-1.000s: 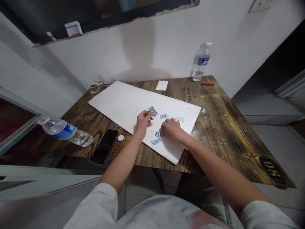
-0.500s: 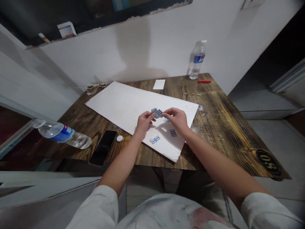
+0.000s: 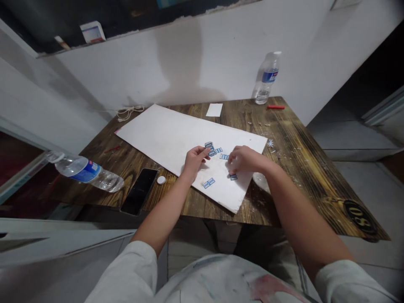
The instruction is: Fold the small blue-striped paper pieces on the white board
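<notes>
Spread across a dark-grained wooden table (image 3: 296, 168), a white foam board (image 3: 164, 134), set at a slant. Scattered on the board, right of its centre: small blue-and-white paper strips (image 3: 215, 150), printed with rows of bars, no writing legible. Left hand (image 3: 195, 162) held open just beside the strips at their 8 o'clock, fingers loosely apart, nothing clamped. Right hand (image 3: 244, 159) at the strips' 3 o'clock, fingertips drawn together low over the board; whether pinching a strip, impossible to tell. Upright at the table's 1 o'clock, a clear water bottle (image 3: 267, 80) with a blue label, wording too small to read. Lying at 9 o'clock, a second bottle (image 3: 88, 172). Beside it, a black smartphone (image 3: 139, 191) and a white bottle cap (image 3: 161, 180). Fixed near the table's 4 o'clock corner, a round black disc (image 3: 360, 216) bearing the digits 8 and 0.
</notes>
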`<state>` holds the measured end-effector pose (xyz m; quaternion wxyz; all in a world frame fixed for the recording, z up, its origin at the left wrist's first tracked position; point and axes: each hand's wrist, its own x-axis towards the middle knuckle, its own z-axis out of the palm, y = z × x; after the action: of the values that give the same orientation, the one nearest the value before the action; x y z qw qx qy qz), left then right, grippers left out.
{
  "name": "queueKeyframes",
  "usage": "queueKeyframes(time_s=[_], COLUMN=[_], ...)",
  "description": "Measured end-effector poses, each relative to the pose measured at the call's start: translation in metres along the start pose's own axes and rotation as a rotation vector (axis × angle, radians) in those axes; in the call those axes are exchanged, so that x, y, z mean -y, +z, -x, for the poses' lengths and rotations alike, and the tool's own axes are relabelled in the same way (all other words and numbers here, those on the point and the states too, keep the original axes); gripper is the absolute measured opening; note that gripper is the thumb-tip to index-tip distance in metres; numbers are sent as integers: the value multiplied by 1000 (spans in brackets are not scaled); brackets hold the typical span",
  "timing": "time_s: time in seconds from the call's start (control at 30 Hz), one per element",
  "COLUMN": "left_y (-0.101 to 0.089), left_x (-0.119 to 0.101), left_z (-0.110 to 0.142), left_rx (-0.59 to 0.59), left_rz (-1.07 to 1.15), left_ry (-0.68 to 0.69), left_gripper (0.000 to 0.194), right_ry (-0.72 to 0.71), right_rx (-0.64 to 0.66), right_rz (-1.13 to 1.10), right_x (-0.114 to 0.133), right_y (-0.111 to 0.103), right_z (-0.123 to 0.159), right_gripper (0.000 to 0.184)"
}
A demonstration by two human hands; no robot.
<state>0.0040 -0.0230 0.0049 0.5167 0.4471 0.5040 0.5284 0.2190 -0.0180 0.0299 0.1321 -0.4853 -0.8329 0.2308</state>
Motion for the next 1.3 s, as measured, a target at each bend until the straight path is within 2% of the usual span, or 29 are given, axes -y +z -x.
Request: queueKeyframes(time_s=[0.1,0.2,0.27,0.37,0.43,0.53,0.6,0.7,1.0,1.17,1.3], left_y=[-1,-2,-2,-1,0,1,2,2,0,2,3], left_x=[0,-1,-2,-2,-1,1,3,3,5,5,5], left_z=[-1,-1,-1,-1,-1,0,1,4,5,5,2], left_rx=[-22,-39,-42,-31,-14,44,90,147,253,210,131], left_rz=[11,-2,-4,-9,-30,-84,-127,-174,-266,-192,-144], left_ry=[-14,-19,-21,-9,-2,6,21,35,72,42,46], left_gripper=[34,35,35,35,36,35,32,28,25,25,23], right_ry=[27,26,23,21,-13,-48,-32,-18,30,88,124], right_rx=[151,183,178,167,91,-130,-255,-368,-528,-532,-624], right_rz=[230,291,249,35,-140,-300,-327,-311,-378,-590,-717], right_x=[0,3,4,5,9,15,18,16,20,18,6], right_y=[-2,5,9,10,9,10,12,18,25,27,26], right_z=[4,4,3,2,2,-1,-3,-6,-5,-9,-14], right_gripper=[38,28,19,10,9,4,3,5,11,19,26])
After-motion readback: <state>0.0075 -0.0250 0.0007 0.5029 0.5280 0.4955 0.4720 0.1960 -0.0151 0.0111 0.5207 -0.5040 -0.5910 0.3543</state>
